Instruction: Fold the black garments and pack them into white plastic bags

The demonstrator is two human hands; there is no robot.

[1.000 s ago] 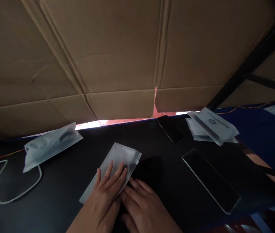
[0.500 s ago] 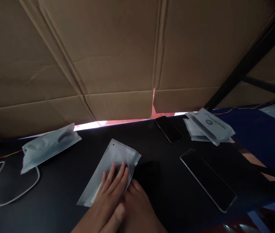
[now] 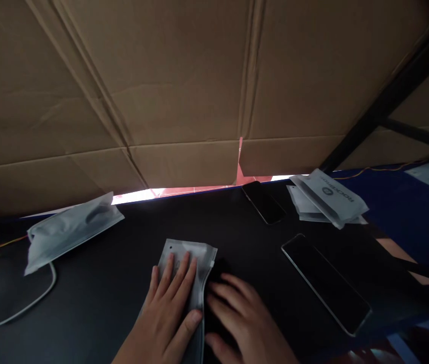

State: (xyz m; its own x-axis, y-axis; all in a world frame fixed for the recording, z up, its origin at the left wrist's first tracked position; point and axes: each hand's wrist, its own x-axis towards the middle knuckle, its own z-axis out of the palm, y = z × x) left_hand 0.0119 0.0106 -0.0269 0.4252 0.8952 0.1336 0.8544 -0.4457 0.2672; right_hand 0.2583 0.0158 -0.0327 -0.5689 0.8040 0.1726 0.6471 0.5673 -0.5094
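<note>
Translucent zip pouch (image 3: 195, 296) on black worktop (image 3: 96, 273), cardboard panel (image 3: 184, 101) behind.
Pouch lies at near centre, contents unclear; left hand (image 3: 164, 313) rests on it, fingers extended. Right hand (image 3: 242, 316) is just beside, fingers parted, loosely bent. Bulging pouch (image 3: 74, 230) lies left, contents unidentifiable; printed pouch (image 3: 337, 197) overlaps others at right.

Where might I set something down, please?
Bare tabletop lies between the white cord and the pouch under the left hand, also between that pouch and the farther phone. It is crowded beside that phone, where other pouches overlap, and at near centre, where the right hand sits close to the left.
</note>
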